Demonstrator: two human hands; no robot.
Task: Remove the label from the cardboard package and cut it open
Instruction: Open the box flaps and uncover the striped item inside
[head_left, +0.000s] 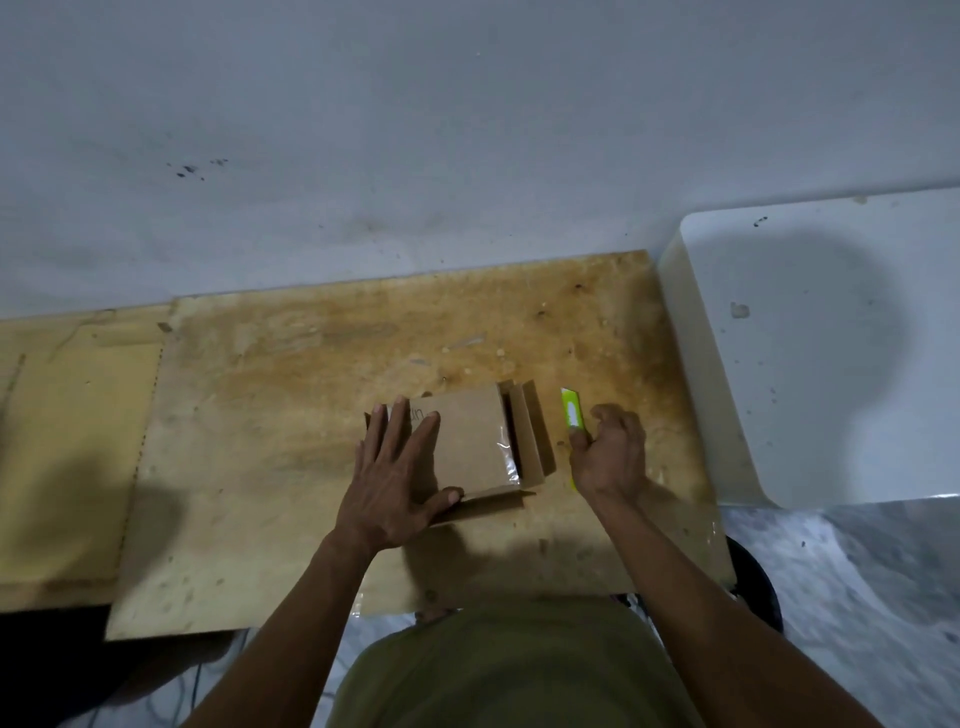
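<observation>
- Cardboard package (470, 441) lies flat on a stained sheet of plywood (291, 405), a little right of the sheet's middle and toward its near half.
- Flaps (530, 436) at the package's right end stand open, and a strip of clear tape (506, 457) glints along that end of the top face.
- Left hand (392, 483) is spread flat, palm down, pressing on the left part of the package; the fingers reach across the top face and the thumb lies along the near edge.
- Right hand (608, 452) rests on the plywood just right of the open flaps, its fingers curled around a green and white utility knife (571, 413).
- The knife points toward the far side; whether its blade is out cannot be told.
- A white tabletop (831, 353) sits to the right of the plywood, and a pale wall (415, 130) runs along the far side.
- No label can be made out on the package's top face, only faint printing near the left fingers.
</observation>
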